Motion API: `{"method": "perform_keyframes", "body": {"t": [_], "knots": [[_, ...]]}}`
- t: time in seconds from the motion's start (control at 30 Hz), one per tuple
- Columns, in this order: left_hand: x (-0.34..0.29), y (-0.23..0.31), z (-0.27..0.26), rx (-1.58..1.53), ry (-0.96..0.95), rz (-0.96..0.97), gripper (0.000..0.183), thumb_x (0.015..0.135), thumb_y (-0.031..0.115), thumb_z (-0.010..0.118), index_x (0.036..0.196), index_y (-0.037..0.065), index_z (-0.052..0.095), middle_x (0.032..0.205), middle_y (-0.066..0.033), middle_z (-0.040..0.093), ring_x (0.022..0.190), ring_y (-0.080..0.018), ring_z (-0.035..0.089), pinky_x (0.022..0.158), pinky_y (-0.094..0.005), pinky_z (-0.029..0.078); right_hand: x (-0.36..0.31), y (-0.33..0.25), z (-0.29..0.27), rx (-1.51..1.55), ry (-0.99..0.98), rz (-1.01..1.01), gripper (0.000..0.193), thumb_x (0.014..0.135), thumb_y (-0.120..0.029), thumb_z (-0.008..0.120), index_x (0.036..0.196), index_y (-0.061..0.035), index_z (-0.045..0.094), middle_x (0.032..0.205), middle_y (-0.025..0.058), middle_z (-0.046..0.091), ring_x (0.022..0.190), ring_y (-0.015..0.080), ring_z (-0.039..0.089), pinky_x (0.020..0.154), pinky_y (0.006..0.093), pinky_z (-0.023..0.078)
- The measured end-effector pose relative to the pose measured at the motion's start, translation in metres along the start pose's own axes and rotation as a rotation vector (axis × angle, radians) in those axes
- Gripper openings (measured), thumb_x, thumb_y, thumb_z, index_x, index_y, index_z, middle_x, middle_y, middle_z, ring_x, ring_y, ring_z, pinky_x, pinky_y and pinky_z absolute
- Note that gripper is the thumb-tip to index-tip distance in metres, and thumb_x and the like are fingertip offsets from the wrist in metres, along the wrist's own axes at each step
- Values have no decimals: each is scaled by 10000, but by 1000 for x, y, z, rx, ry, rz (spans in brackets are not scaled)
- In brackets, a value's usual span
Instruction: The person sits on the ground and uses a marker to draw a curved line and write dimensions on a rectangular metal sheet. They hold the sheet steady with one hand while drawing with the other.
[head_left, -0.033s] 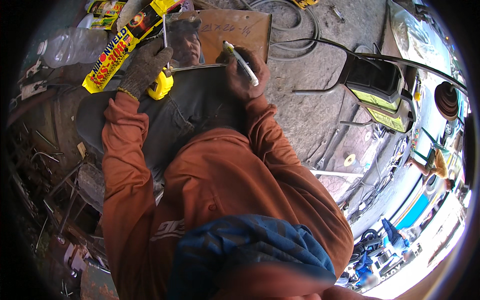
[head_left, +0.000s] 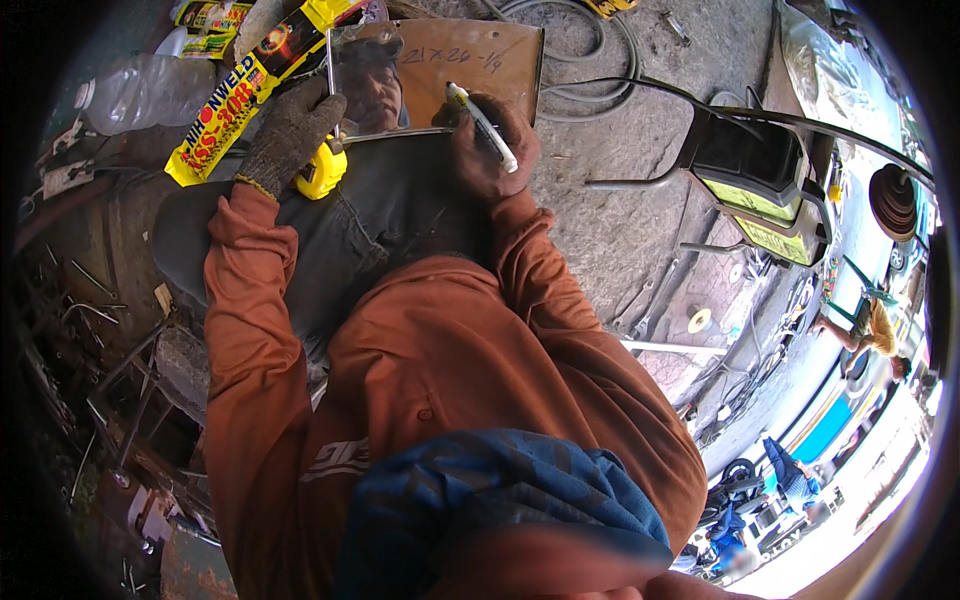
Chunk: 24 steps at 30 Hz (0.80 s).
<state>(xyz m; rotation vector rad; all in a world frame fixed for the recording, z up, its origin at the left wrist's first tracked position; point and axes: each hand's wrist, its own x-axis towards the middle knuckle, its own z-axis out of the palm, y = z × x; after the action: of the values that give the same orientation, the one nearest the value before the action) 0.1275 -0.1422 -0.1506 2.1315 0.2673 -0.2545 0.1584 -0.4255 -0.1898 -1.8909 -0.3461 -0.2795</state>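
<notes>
My left hand [head_left: 292, 135], in a grey knit glove, closes on the left edge of a shiny, mirror-like rectangular sheet [head_left: 520, 60]. Handwritten marks run across the sheet's upper part, and a capped head is reflected on its left side. Directly below the gloved fingers, against my thigh, is a yellow tape measure [head_left: 322, 172]; whether the hand also grips it I cannot tell. In my right hand [head_left: 505, 145] is a white marker pen [head_left: 482, 127], slanting across the fingers at the sheet's lower right edge. The sheet's near edge meets my dark trousers.
A long yellow packet [head_left: 225, 115] lies left of the sheet, beside a clear plastic bottle [head_left: 150, 93]. Coiled grey cable [head_left: 625, 75] rests beyond the sheet. A black and yellow machine [head_left: 750, 165] stands right. Metal scraps [head_left: 125, 430] clutter the left; people are far right.
Both hands, the sheet and the marker stay put. Far to the right, the background person in yellow has shifted very slightly.
</notes>
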Motion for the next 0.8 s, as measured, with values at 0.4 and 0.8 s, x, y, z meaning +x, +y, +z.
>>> {"method": "perform_keyframes", "body": {"t": [0.4, 0.8], "knots": [[2, -3, -2, 28, -18, -8, 324, 982, 313, 641, 1074, 5, 675, 919, -102, 668, 797, -193, 614, 741, -374, 520, 2, 3, 0, -65, -27, -65, 240, 841, -56, 707, 1078, -23, 721, 934, 156, 752, 844, 272, 763, 768, 351, 593], [-1, 9, -2, -89, -39, -91, 274, 978, 294, 632, 1010, 23, 657, 849, -89, 649, 763, -194, 627, 710, -378, 518, 4, 0, 1, -43, -79, -78, 300, 754, -98, 712, 1053, -96, 710, 993, 114, 754, 896, 350, 719, 872, 421, 524]]}}
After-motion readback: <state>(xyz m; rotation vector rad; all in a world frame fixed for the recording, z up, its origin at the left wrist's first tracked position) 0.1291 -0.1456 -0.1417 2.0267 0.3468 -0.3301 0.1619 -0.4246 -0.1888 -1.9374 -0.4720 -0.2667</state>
